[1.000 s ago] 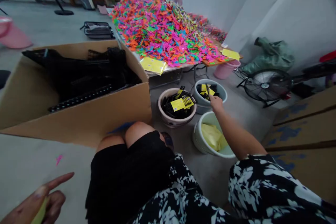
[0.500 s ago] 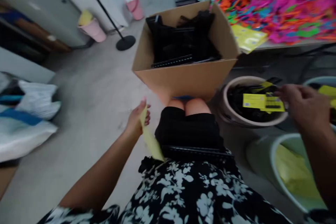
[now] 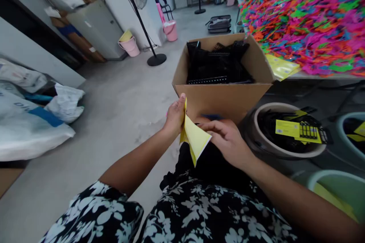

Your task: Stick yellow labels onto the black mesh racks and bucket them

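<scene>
A folded yellow card [image 3: 196, 136] is pinched in my left hand [image 3: 176, 115], thumb on top, its loose end hanging down and splayed over my lap. My right hand [image 3: 225, 138] is just right of the card, low over my black-clad lap. Its fingers are loosely bent and apart, their tips close to the card's edge; whether they touch it is unclear. Beyond my knees stands a cardboard box [image 3: 222, 100] holding black plastic mesh pieces [image 3: 216, 62]. To the right, a round beige tub [image 3: 258, 121] holds black pieces with yellow cards [image 3: 287, 128] on them.
A blue-grey tub [image 3: 342, 125] and a pale green bin [image 3: 316, 176] stand at right. Colourful plastic pieces [image 3: 308, 22] heap on a table, beside yellow packets [image 3: 282, 67]. A standing fan [image 3: 154, 60], pink buckets [image 3: 130, 47] and white sacks [image 3: 31, 129] are leftward.
My right hand has moved left from the beige tub to my lap beside the card. My left hand has come inward with the card, which is more spread. The view has tilted up.
</scene>
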Available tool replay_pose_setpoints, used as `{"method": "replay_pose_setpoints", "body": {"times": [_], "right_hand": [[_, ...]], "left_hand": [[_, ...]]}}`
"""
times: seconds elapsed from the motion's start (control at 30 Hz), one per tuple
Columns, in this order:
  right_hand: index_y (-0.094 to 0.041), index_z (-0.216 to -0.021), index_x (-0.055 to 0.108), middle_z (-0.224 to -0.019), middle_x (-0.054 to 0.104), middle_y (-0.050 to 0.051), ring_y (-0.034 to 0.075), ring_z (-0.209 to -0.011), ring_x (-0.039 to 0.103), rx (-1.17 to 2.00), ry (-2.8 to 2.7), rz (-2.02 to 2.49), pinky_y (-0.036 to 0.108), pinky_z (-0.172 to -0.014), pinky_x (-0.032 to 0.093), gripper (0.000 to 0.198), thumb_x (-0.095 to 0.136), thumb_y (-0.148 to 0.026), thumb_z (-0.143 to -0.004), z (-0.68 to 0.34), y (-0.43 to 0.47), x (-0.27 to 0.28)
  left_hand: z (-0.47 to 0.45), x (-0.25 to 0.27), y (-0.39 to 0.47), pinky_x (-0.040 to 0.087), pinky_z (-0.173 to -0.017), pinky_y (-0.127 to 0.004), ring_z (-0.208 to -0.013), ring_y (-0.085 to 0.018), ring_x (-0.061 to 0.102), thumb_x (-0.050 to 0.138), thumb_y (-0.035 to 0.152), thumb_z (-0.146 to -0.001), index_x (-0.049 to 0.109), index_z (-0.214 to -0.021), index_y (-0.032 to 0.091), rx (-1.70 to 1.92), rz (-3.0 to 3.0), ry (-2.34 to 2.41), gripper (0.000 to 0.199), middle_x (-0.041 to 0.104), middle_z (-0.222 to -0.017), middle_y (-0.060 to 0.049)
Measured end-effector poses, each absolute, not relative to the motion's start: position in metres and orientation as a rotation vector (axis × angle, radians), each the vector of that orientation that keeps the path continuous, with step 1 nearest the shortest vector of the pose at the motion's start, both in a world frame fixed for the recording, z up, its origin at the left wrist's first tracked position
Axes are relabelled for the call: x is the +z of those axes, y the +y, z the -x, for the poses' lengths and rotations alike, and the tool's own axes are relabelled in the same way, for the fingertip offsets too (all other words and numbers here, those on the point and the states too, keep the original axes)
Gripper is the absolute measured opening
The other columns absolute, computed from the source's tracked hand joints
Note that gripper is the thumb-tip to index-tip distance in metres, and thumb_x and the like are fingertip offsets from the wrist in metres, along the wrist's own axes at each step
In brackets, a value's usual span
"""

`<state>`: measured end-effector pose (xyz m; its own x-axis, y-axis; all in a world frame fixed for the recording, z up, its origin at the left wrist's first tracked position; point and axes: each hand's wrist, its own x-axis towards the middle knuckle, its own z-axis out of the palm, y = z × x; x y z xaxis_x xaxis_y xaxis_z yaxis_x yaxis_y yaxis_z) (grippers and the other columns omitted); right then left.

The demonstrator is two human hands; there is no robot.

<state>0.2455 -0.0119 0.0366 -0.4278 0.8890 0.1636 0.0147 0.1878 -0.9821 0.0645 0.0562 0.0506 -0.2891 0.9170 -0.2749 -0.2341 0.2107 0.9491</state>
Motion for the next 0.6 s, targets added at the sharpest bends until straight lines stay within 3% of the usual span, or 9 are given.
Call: {"method": "replay_pose_setpoints", "body": {"times": [0.13,0.23,0.3,0.43,0.6], "right_hand": [[-0.025,-0.142,0.061,-0.145,0.063,0.011,0.029,-0.13,0.063,1.335,-1.705,0.792,0.044,-0.103,0.057,0.052,0.071,-0.042,-0.093,-0.234,-0.03,0.037],[-0.021,-0.115,0.075,-0.124,0.074,0.01,0.03,-0.114,0.068,1.18,-1.771,0.955,0.046,-0.1,0.055,0.029,0.068,-0.04,-0.095,-0.22,-0.029,0.035],[-0.02,-0.099,0.077,-0.104,0.079,0.008,0.028,-0.096,0.072,1.263,-1.629,1.065,0.043,-0.087,0.058,0.028,0.06,-0.042,-0.099,-0.218,-0.011,0.032],[-0.021,-0.108,0.075,-0.1,0.08,0.008,0.025,-0.08,0.074,1.494,-1.204,1.068,0.037,-0.069,0.059,0.037,0.068,-0.054,-0.094,-0.237,0.038,0.027],[-0.02,-0.108,0.074,-0.097,0.08,0.008,0.022,-0.075,0.075,1.723,-1.354,1.001,0.033,-0.064,0.058,0.039,0.072,-0.055,-0.091,-0.267,0.07,0.036]], "left_hand": [[-0.055,0.049,0.059,0.027,-0.041,-0.02,-0.037,-0.006,0.035,0.069,0.06,-0.094,0.057,-0.076,0.02,1.474,-0.66,1.354,0.045,0.042,-0.05,0.008],[-0.046,0.044,0.065,0.038,-0.046,-0.022,-0.043,-0.009,0.048,0.066,0.06,-0.096,0.063,-0.08,0.019,1.523,-0.619,1.352,0.044,0.053,-0.053,0.004],[-0.037,0.04,0.066,0.045,-0.053,-0.024,-0.053,-0.013,0.059,0.065,0.068,-0.092,0.066,-0.082,0.018,1.52,-0.594,1.381,0.051,0.064,-0.062,-0.001],[-0.012,0.035,0.058,0.055,-0.072,-0.033,-0.085,-0.025,0.073,0.057,0.088,-0.082,0.074,-0.103,0.017,1.362,-0.725,1.196,0.076,0.079,-0.097,-0.013],[0.024,0.043,0.048,0.054,-0.096,-0.043,-0.12,-0.035,0.068,0.051,0.092,-0.081,0.072,-0.13,0.019,1.082,-0.976,0.882,0.091,0.073,-0.131,-0.018]]}}
